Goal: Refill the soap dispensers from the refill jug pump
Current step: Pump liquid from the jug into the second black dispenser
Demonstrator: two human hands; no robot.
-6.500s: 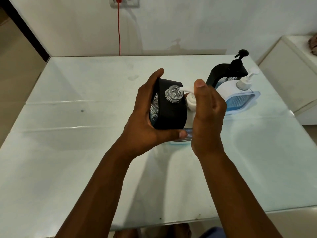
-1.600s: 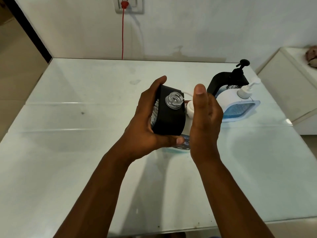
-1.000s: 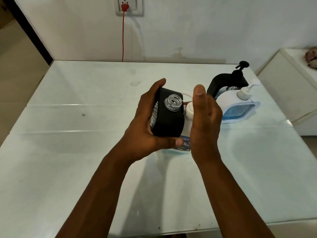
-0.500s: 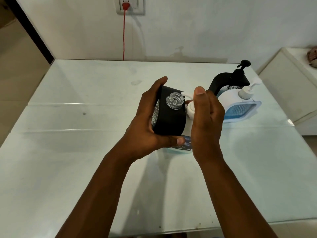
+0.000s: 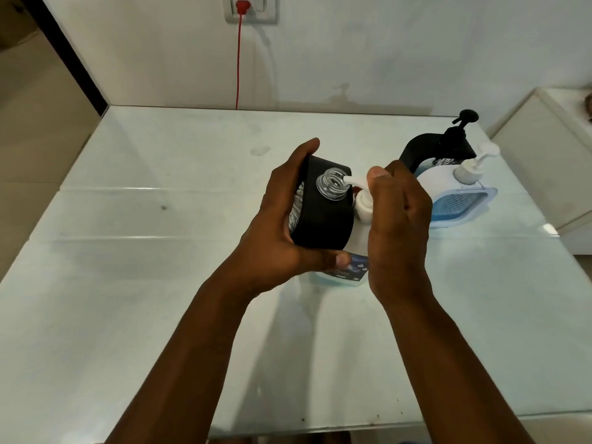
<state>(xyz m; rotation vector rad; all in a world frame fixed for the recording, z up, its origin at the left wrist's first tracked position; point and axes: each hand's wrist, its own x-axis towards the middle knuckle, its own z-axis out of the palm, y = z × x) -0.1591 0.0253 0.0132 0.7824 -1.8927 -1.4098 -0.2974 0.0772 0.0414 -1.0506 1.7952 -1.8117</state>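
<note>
1. Mid-fill, by my read: left hand point(image 5: 282, 232) grips the black dispenser point(image 5: 322, 216), tilted, its clear threaded neck point(image 5: 333, 185) held open right at the white pump spout point(image 5: 354, 181) of the refill jug point(image 5: 358, 238).
2. Right hand point(image 5: 397, 219) curls over the pump head, thumb on top; looks like it's pressing. The fingers hide the head itself.
3. Jug stands on the table point(image 5: 128, 283) at centre, mostly hidden behind both hands.
4. Left to do: cap the black one. Another black dispenser point(image 5: 439, 150) and a white dispenser point(image 5: 464, 177), pumps fitted, wait at 2 o'clock. Fill levels: cannot tell.
5. Jug label point(image 5: 349, 267) is blue with print; unreadable. No brand legible anywhere.
</note>
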